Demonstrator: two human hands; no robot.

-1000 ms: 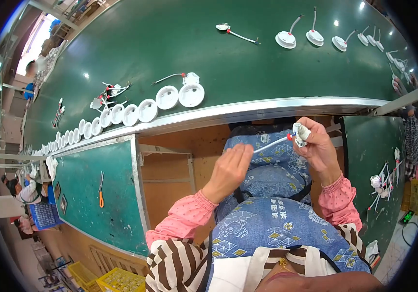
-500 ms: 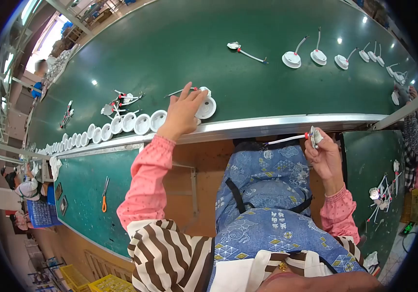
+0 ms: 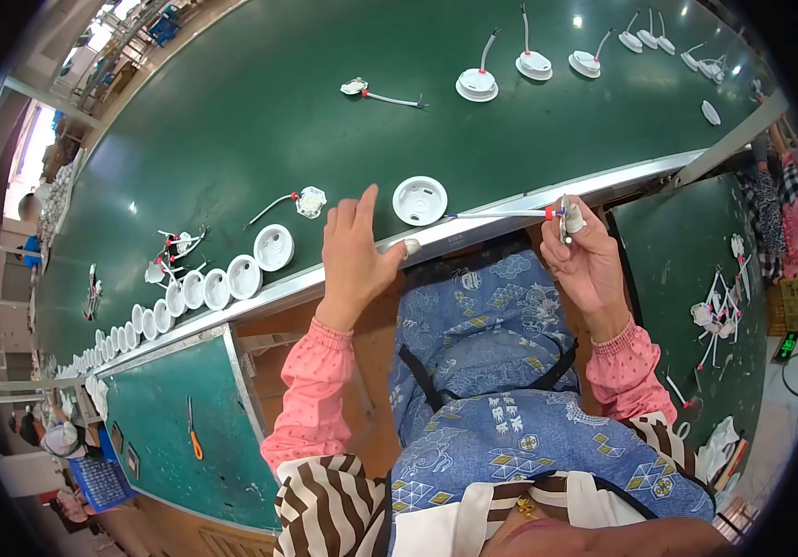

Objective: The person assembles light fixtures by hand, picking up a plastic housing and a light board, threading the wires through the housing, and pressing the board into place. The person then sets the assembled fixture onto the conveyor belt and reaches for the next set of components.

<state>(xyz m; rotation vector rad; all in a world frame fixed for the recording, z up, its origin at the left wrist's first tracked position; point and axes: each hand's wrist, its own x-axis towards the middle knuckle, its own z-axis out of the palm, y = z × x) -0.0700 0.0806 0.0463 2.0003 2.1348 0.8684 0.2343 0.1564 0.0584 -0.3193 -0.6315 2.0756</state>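
My left hand (image 3: 357,251) is held over the table's metal edge, fingers spread and thumb out, with nothing in it. Just right of it, a round white plastic housing (image 3: 420,201) lies with its hollow side up. My right hand (image 3: 592,265) pinches a small round circuit board (image 3: 570,219), seen nearly edge-on, between thumb and fingers. From the board a white cable (image 3: 506,214) with a red sleeve runs left, its tip close to the housing. Another board with a cable (image 3: 310,201) rests on the green table left of my left hand.
A long row of white housings (image 3: 245,277) follows the table edge leftward. Capped housings with upright cables (image 3: 477,84) stand at the far right, near a loose wired board (image 3: 354,86). Orange-handled scissors (image 3: 195,441) lie on the lower left table; wired boards (image 3: 716,316) are piled on the right one.
My left hand has come off the white housing, which now sits farther right, apart from the row. My right hand has lifted the board toward the table edge. The view has shifted.
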